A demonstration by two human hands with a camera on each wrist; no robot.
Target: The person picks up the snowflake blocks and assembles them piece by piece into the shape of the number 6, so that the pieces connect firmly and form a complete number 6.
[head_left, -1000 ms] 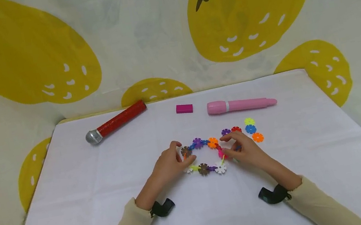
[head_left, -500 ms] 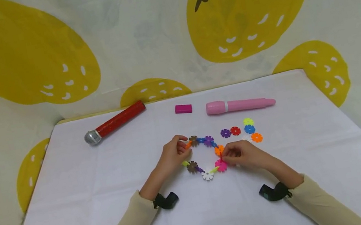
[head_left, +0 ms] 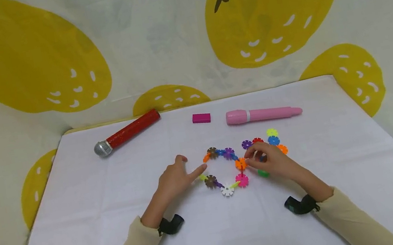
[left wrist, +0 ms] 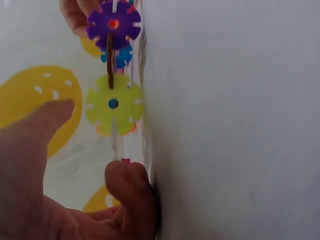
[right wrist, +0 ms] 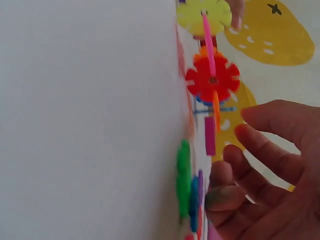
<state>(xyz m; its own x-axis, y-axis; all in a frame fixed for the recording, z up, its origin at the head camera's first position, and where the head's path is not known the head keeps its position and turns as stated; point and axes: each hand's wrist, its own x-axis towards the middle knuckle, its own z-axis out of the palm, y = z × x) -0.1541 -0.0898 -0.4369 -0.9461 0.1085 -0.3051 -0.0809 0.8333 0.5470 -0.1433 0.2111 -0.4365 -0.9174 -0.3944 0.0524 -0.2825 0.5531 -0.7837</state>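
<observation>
A ring of linked snowflake discs lies on the white cloth, among them an orange disc (head_left: 241, 164), a pink disc (head_left: 242, 180), a white disc (head_left: 227, 190) and a brown disc (head_left: 210, 181). My left hand (head_left: 176, 180) is just left of the ring, thumb and forefinger spread. In the left wrist view, a yellow-green disc (left wrist: 115, 95) stands near its fingers. Beside the orange disc is my right hand (head_left: 275, 161), fingers loosely bent. The right wrist view shows a gap between its fingertips and the linked red disc (right wrist: 213, 75). A loose green disc (head_left: 263, 173) lies partly under this hand.
Loose discs lie beyond my right hand: purple (head_left: 246, 144), yellow (head_left: 272, 132), blue (head_left: 273, 140) and others partly covered. Farther back are a red toy microphone (head_left: 131, 130), a magenta block (head_left: 201, 118) and a pink microphone-shaped toy (head_left: 265, 113).
The ring's right side has shifted nearer and its outline has changed. My right hand pinched a link by the pink disc, then let go and moved up; my left hand drew back leftward from the ring.
</observation>
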